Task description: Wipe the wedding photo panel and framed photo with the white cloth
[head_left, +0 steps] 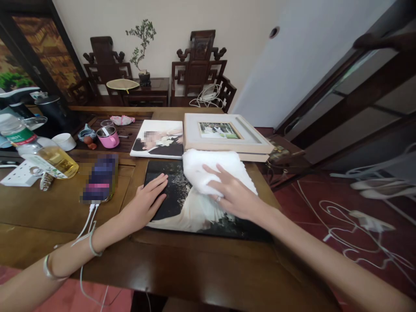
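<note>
A dark photo album (195, 216) with a pale flowing dress on its cover lies flat on the wooden table. My left hand (147, 201) rests on its left edge, fingers stretched out. On the album's upper right part, my right hand (229, 188) presses a white cloth (214, 162) down, fingers spread over it. The cloth hides part of the cover and overlaps the edge of the box behind. Just beyond stand a white-edged photo book (159, 149) and a cream framed box (227, 132) with a small picture in it.
To the left lie a phone (100, 177) on charging cables, a power strip (21, 173), a tilted bottle (48, 156) of yellow liquid and a pink cup (108, 137). Chairs stand by the wall. Cables (364, 234) trail over the red floor at right.
</note>
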The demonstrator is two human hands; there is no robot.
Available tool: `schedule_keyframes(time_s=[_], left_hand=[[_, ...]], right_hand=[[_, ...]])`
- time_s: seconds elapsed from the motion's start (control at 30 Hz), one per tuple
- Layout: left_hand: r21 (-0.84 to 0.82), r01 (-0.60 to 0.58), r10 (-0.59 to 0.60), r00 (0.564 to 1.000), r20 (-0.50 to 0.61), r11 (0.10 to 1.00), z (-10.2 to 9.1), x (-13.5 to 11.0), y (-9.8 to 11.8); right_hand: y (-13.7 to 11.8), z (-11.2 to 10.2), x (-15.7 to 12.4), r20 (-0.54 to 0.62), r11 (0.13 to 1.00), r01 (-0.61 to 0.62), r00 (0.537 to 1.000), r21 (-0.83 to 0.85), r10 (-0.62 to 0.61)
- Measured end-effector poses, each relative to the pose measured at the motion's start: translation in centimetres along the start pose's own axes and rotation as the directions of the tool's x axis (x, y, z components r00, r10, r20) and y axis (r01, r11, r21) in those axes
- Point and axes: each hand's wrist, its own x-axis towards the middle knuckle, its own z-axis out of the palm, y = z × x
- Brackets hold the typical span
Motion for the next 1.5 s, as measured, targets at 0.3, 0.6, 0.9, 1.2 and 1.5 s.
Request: schedule_keyframes(time_s=[0.3,0.6,0.9,1.2,1.5], left_hand=[[-0.005,0.003,-0.003,1.000,-0.016,1.000,0.2,0.0,-0.2],[-0.011,-0.004,0.004,1.000,-0.012,1.000,0.2,0.0,-0.1],[-0.017,-0.014,0.014,1.000,-0.026,1.000,0.1,-0.1,-0.2],[-0.018,0.004,-0.004,1.000,0.009,1.000,0.2,-0.1,-0.4],[-0.032,-0.009,0.008,1.000,-0.023,0.999,0.1,-0.1,-0.1]], right_hand=[[-10.1,-1.0,-6.3,0.010,0.957,0.268,0.963,0.108,-0.270],[-3.4,0.0,-0.7,0.072,0.997,0.045,0.996,0.070,-0.050],[-4.0,0.6,2.4,0.142,0.998,-0.034,0.989,0.044,0.028],[-10.1,-1.6,-5.1,0.162,0.967,0.135,0.972,0.217,-0.172],[-2.3,-0.4,-5.0,-0.022,0.972,-0.235,0.972,-0.025,0.235]])
